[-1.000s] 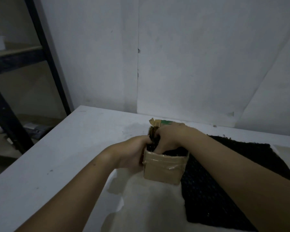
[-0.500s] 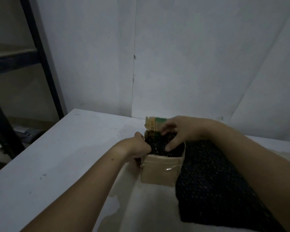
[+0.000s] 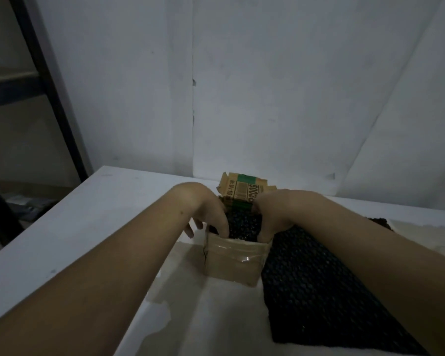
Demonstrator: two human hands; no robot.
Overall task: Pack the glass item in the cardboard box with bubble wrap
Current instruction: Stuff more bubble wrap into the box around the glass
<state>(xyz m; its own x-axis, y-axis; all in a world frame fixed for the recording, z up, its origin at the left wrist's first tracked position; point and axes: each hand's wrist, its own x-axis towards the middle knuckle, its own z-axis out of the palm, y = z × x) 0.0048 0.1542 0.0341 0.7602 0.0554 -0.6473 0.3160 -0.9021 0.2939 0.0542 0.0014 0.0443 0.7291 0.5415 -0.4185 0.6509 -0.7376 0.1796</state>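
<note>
A small taped cardboard box (image 3: 233,262) stands on the white table (image 3: 93,227), its rear flap (image 3: 244,192) upright. A bundle of black bubble wrap (image 3: 242,224) fills the box; the glass item is hidden inside it. My left hand (image 3: 208,211) reaches down at the box's left side. Some of its fingers press on the bundle inside the near-left corner, and others hang outside the wall. At the right side my right hand (image 3: 272,214) pushes straight fingers down between the bundle and the near-right corner.
A large sheet of black bubble wrap (image 3: 311,283) lies on the table right of the box, under my right forearm. A dark metal shelf frame (image 3: 49,80) stands at the left beyond the table edge. A white wall rises close behind.
My right hand moved from the bundle's top to the box's right side. My left hand shifted so its fingers dip inside the near-left corner. The bundle sits lower in the box.
</note>
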